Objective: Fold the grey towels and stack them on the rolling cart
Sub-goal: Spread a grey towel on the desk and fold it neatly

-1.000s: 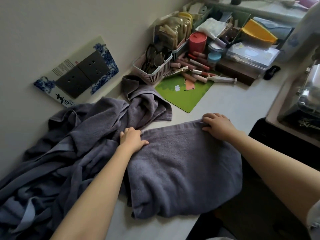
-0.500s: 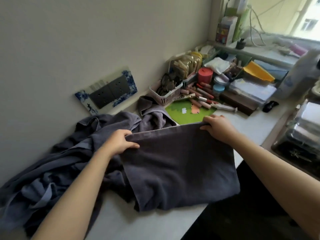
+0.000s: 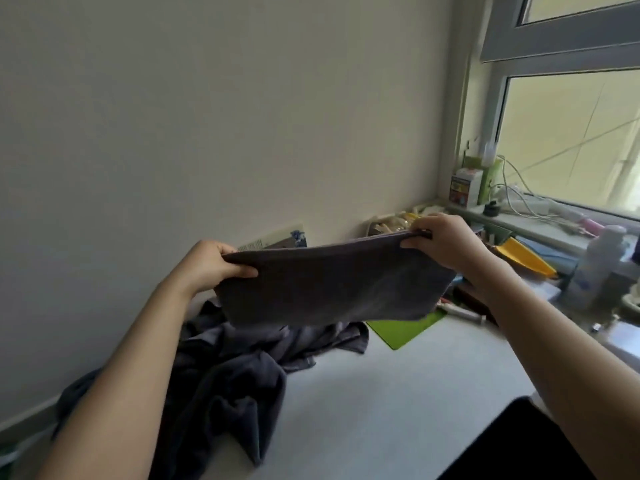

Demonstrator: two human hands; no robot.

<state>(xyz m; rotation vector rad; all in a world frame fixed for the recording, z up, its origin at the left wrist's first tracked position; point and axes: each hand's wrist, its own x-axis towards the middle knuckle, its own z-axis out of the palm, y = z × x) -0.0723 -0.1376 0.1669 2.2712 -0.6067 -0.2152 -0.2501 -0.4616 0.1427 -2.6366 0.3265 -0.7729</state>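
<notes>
A folded grey towel (image 3: 332, 285) hangs in the air above the white counter (image 3: 398, 393), held by its top edge. My left hand (image 3: 211, 263) grips the towel's left corner and my right hand (image 3: 446, 242) grips its right corner. Below and to the left, a heap of unfolded grey towels (image 3: 225, 379) lies crumpled on the counter against the wall. The rolling cart is not in view.
A green mat (image 3: 405, 329) lies on the counter behind the held towel. Clutter lines the back right: a yellow item (image 3: 526, 259), a white bottle (image 3: 599, 265), boxes (image 3: 465, 187) and cables on the window sill. A dark surface (image 3: 519, 445) sits at the lower right.
Both hands have lifted the folded towel off the counter into the air. My view has tilted upward, showing more wall and the window.
</notes>
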